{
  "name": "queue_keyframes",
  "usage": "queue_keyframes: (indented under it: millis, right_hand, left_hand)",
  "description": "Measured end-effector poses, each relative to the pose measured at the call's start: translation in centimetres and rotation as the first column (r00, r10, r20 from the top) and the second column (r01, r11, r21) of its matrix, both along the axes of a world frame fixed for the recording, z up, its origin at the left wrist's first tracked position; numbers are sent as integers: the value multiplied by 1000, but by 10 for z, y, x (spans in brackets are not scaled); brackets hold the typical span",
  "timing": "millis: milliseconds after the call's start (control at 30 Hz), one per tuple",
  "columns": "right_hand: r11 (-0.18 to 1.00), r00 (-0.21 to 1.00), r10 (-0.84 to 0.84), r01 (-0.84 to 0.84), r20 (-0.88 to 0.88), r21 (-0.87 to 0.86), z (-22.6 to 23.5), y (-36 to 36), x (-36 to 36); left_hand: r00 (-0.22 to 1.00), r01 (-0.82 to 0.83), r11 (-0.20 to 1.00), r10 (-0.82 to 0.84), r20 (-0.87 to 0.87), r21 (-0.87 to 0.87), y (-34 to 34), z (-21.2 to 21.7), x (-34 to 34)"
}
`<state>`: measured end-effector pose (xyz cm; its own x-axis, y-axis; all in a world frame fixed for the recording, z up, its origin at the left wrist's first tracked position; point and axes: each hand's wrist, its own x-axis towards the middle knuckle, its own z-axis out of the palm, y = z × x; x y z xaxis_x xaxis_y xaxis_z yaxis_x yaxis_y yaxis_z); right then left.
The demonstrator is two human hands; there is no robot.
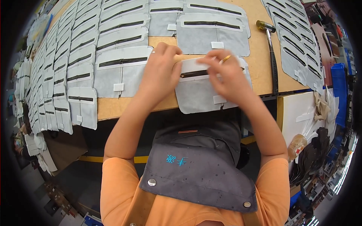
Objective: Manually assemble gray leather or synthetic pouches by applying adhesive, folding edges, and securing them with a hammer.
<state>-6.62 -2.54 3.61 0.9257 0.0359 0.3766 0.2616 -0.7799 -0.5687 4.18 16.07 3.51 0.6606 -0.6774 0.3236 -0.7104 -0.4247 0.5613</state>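
Grey panels (121, 71) crowd the left; hammer (272, 56) bounds bare bench (260, 67).

Panel (205, 92) under the hands: light grey, paler whitish band around a dark zip slot, small white tab at the lower edge. Other stacked panels (79, 56): same grey/white/dark scheme. Bench (260, 64) top: tan brown. Hammer (272, 56): brass-yellow head, black handle. Ring on right hand (226, 77): gold. Apron (196, 169): dark grey, blue embroidery, silver snaps. Shirt (120, 192): orange.

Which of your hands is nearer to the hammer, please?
Right. The right hand presses the grey panel just left of the hammer; the left hand lies farther left, across the panel.
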Motion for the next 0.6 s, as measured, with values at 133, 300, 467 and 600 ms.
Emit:
queue_keyframes:
  millis: [133, 300, 467, 600]
  right_hand:
    - [978, 987, -77, 47, -143, -203, 11, -43, 8]
    - [991, 865, -58, -11, -499, -134, 30, -49, 22]
    - [979, 843, -91, -22, -530, -203, 36, -54, 30]
    - [915, 986, -146, 167, 83, -366, 39, -44, 15]
  left_hand:
    - [953, 274, 961, -277, 124, 40, -27, -3, -52]
    - [939, 311, 950, -308, 155, 7, -44, -22, -77]
    - [928, 341, 940, -337, 161, 2, -42, -20, -78]
    - [948, 276, 959, -282, 149, 56, -46, -17, -79]
